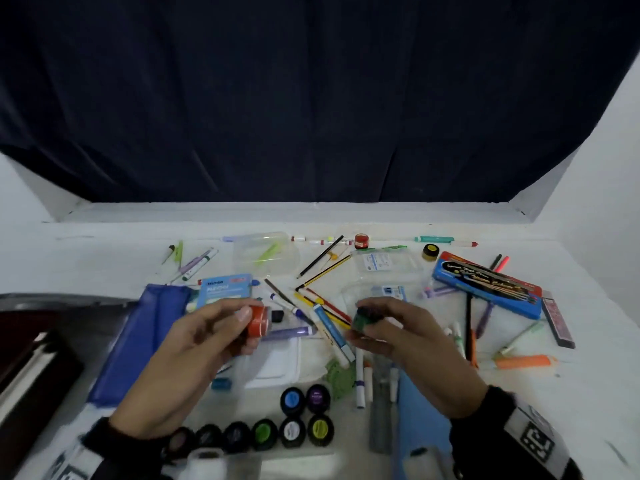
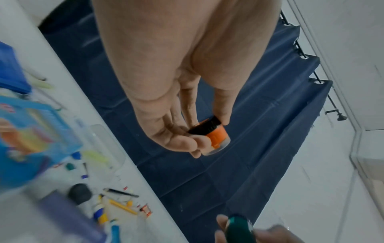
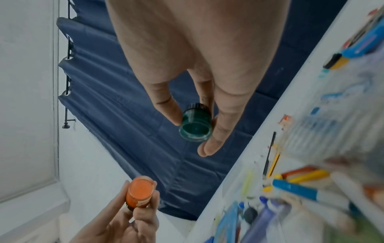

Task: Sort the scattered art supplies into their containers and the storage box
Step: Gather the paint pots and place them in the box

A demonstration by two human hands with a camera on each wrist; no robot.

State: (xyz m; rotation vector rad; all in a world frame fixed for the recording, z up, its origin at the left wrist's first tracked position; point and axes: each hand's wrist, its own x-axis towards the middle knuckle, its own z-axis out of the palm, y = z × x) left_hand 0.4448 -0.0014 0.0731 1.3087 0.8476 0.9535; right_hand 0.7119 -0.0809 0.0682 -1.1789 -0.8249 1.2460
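At nine o'clock of the white table [image 1: 104, 258] lay my blue zip pouch [image 1: 138, 344]; just right of it my left hand [image 1: 194, 355] held an orange paint pot [image 1: 258, 325] clear of the surface, thumb and fingertips pinched round its sides. At three o'clock from it, my right hand [image 1: 398, 337] gripped a green paint pot [image 1: 362, 320] the same way, thumb on one side and fingers on the other. Farther right, at two o'clock, sat the blue paint-set box [image 1: 485, 285] among loose markers. At six o'clock, near my wrists, a row of paint pots [image 1: 263, 433] stood with black lids up.

I judged the step to be gathering the stray pots: two were in hand, and the next move called for bringing both down to six o'clock and standing them lid-up beside that row without knocking it. Pens and pencils were not yet sorted.

The head view blurred both pots. The left wrist view showed the orange paint pot [image 2: 212, 136] tilted, black cap toward my palm, clear base outward. The right wrist view showed the green paint pot [image 3: 195, 125] base-on, its ribbed cap behind.
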